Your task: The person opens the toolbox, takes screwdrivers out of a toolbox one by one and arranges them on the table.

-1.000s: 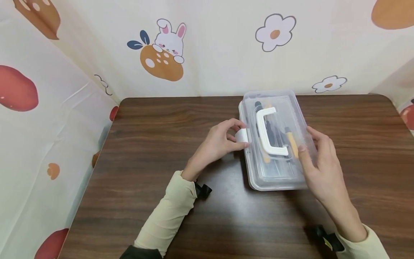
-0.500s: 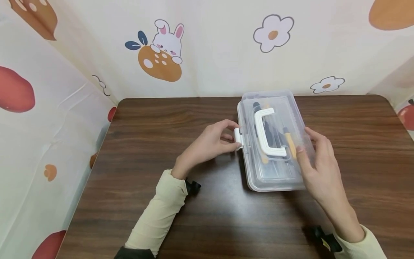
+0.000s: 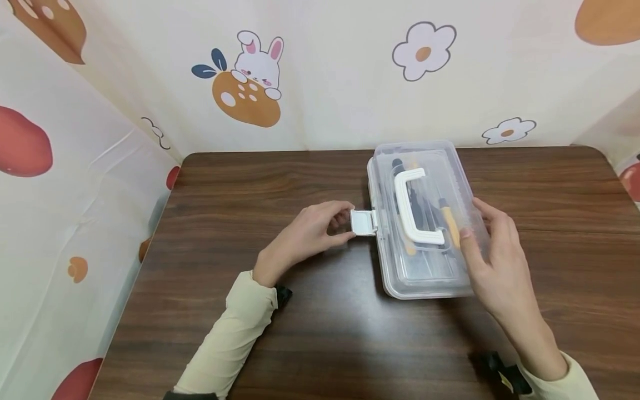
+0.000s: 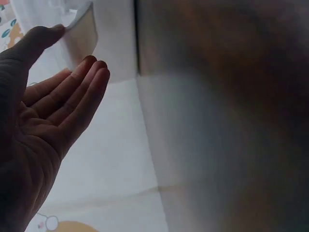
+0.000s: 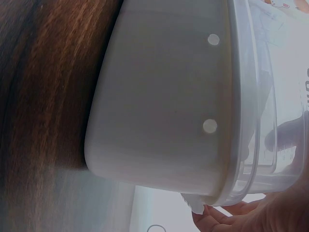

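Observation:
A translucent plastic storage box [image 3: 425,269] with a clear lid lies on the table near its back edge. On its left side a white latch [image 3: 362,223] sticks outward, swung away from the lid. My left hand [image 3: 306,233] pinches this latch between thumb and fingertips; the left wrist view shows the thumb at the edge of the latch [image 4: 83,38]. At the box's right side my right hand [image 3: 500,269] holds the box, thumb on the lid. Fingertips of the right hand [image 5: 263,215] touch a small white piece [image 5: 193,202] under the rim.
A white carrying handle [image 3: 407,205] lies folded on the lid. Through the lid I see a yellow-handled tool [image 3: 450,222] and several dark items. The brown wooden table [image 3: 350,344] meets a printed cloth wall [image 3: 340,89] behind the box.
My left hand has moved left and slightly down, swinging the latch outward from the box's edge until it juts out. The right hand stays on the box.

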Available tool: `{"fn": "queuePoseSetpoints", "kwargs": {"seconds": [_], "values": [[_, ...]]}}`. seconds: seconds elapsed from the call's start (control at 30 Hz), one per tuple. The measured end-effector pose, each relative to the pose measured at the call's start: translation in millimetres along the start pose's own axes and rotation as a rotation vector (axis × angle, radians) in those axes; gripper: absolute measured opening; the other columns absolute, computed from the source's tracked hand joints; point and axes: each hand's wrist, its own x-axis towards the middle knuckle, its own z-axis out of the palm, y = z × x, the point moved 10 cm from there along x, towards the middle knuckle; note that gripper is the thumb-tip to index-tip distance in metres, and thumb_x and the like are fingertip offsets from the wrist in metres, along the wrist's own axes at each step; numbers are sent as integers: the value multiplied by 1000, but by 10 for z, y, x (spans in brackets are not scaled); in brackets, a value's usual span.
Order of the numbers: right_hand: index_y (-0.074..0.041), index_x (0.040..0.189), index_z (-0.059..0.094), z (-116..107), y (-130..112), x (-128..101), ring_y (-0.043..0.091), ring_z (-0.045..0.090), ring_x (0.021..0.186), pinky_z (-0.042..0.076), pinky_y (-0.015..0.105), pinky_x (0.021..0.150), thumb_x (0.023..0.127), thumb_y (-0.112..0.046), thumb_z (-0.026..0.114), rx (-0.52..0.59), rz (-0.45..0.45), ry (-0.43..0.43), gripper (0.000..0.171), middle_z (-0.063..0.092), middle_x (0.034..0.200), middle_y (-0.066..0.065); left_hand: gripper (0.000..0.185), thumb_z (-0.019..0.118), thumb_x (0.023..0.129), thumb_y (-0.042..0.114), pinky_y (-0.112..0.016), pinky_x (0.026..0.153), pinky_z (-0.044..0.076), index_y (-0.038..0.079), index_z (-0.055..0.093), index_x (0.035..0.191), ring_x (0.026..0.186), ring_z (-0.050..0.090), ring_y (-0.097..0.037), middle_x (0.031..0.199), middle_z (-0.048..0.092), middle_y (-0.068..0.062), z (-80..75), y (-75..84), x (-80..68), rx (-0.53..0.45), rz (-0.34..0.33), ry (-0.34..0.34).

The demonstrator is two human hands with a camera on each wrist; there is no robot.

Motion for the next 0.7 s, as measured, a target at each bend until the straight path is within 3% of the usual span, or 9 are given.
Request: {"fn": "queuePoseSetpoints", "kwargs": {"seconds": [0.17,0.4,0.6,0.7], "values": [[-13,159,40,-3,-6,-2,48,46,126,33,68,97,104,-15,53,0,0,-1,57,48,146,30,36,80,92,16,-26,79,56,4,64,122,90,64,-15,101,67,-4,87,-52,16,18,-27,-28],[-13,159,40,-11,4,-6,48,46,127,33,69,97,104,-16,52,2,1,-3,57,47,147,29,38,75,97,20,-25,72,47,4,58,128,83,55,-13,99,61,-6,292,-101,70,106,-94,-140],[-14,160,39,1,7,1,47,46,127,33,68,95,104,-17,52,0,0,-9,57,47,147,29,42,70,100,24,-32,85,55,1,56,133,94,61,-17,122,63,-9,445,-72,138,198,-108,-201],[-13,160,39,-3,2,-3,47,46,127,33,68,95,104,-16,52,-3,0,-9,57,47,147,29,41,71,99,24,-35,91,57,1,57,131,100,64,-19,123,64,-9,483,-49,175,221,-111,-202]]}}
